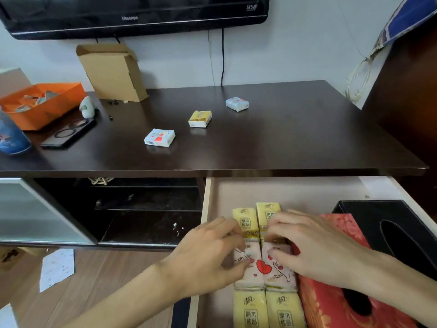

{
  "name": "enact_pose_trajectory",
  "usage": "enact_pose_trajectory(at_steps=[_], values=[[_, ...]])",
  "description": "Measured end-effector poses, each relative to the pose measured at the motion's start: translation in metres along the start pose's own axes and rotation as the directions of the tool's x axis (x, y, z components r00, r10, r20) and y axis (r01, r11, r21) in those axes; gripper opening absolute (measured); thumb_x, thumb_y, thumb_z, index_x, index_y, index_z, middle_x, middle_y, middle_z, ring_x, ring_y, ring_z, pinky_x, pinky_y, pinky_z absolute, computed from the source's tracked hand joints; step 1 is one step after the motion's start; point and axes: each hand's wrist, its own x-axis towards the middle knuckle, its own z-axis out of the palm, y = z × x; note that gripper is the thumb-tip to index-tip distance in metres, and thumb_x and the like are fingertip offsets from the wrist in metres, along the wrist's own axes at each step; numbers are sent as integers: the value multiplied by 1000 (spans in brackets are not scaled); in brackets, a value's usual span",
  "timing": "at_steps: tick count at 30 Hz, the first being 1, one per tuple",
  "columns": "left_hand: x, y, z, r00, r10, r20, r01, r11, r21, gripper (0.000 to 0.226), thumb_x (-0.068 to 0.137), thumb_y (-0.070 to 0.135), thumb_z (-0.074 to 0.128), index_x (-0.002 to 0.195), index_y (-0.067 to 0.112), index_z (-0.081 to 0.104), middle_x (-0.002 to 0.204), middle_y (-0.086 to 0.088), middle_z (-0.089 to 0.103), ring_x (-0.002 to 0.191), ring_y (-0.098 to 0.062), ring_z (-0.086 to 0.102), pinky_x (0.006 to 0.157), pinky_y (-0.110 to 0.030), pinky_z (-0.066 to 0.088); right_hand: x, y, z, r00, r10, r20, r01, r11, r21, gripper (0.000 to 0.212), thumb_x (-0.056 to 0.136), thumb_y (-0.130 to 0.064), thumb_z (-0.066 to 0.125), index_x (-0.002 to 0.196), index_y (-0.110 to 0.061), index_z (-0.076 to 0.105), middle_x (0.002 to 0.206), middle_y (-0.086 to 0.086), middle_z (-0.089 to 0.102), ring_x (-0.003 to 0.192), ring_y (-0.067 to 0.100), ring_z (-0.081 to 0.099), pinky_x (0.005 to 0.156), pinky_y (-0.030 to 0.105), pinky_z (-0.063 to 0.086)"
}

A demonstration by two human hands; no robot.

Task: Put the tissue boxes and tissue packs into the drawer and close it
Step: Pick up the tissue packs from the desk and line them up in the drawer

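The open drawer (283, 190) sits below the dark tabletop at lower right. Inside lie two rows of tissue packs: yellow packs (247, 220) at the back, white heart-print packs (280, 271) in the middle, more yellow packs (267, 311) in front. A red tissue box (331, 306) and a black tissue box (390, 223) lie to their right. My left hand (208, 254) and my right hand (316, 247) rest with fingertips on the middle packs, pressing rather than gripping. Three small packs remain on the tabletop: white heart (160, 137), yellow (200, 118), white (237, 104).
On the dark tabletop (295, 138) at left are an orange box (40, 105), a phone (68, 133), a blue can (11, 136) and an upright cardboard box (113, 72). A TV (132, 15) hangs above. An open shelf (142, 209) lies left of the drawer.
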Motion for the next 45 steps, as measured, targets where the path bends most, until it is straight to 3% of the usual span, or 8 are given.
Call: enact_pose_trajectory(at_steps=[7,13,18,25,28,32,38,45], values=[[34,-72,-54,936,-261,-234,241,964,-114,11,93,33,58,93,28,68,101,15,58,97,-6,57,78,-32,51,102,11,-38,958,104,-267,43,870,492,15,91,-21,71,101,-31,74,98,-19,74,98,4,68,86,31,54],[73,-165,-71,778,-500,-380,515,855,-70,27,90,40,58,113,28,65,128,9,55,116,-13,51,82,-36,50,203,48,-45,942,190,-278,-80,928,364,27,93,-21,68,120,-23,70,122,-11,66,116,10,59,100,39,49],[100,-212,-70,600,-778,-186,799,589,119,53,91,54,54,134,24,48,138,-13,43,126,-36,42,96,-48,41,257,80,-50,915,325,-238,-262,929,260,49,91,-22,66,138,-18,57,146,4,51,138,25,41,107,48,43],[128,-205,-39,882,-445,-158,405,885,-231,23,83,43,69,96,32,54,114,12,48,104,-12,50,86,-31,47,310,114,-59,869,398,-294,-350,915,202,61,90,-21,64,148,-14,47,147,12,48,136,32,40,97,49,49],[134,-207,-35,870,-473,-139,376,820,-432,22,84,43,71,93,35,53,114,17,49,107,-10,52,85,-23,44,335,128,-62,855,417,-309,-378,908,180,64,93,-21,61,153,-14,39,152,14,42,139,34,36,97,48,46],[136,-213,-28,867,-471,-161,381,837,-393,23,83,48,66,96,35,53,114,18,50,108,-6,51,84,-24,48,369,141,-62,854,444,-271,-417,896,153,66,99,-27,55,159,-21,30,159,14,30,142,37,32,104,49,42],[137,-213,-32,816,-563,-132,442,755,-485,23,81,47,72,93,39,54,114,21,53,105,-7,55,82,-26,50,381,135,-56,875,395,-280,-428,902,-64,46,103,-32,45,145,-18,57,138,15,52,126,36,50,92,44,48],[135,-209,-35,791,-603,-106,486,723,-491,48,65,62,70,104,40,53,114,13,59,98,-6,59,83,-28,52,290,94,-52,966,151,-212,-183,973,-142,40,97,-42,54,133,-30,67,108,4,47,107,31,56,78,40,43]])
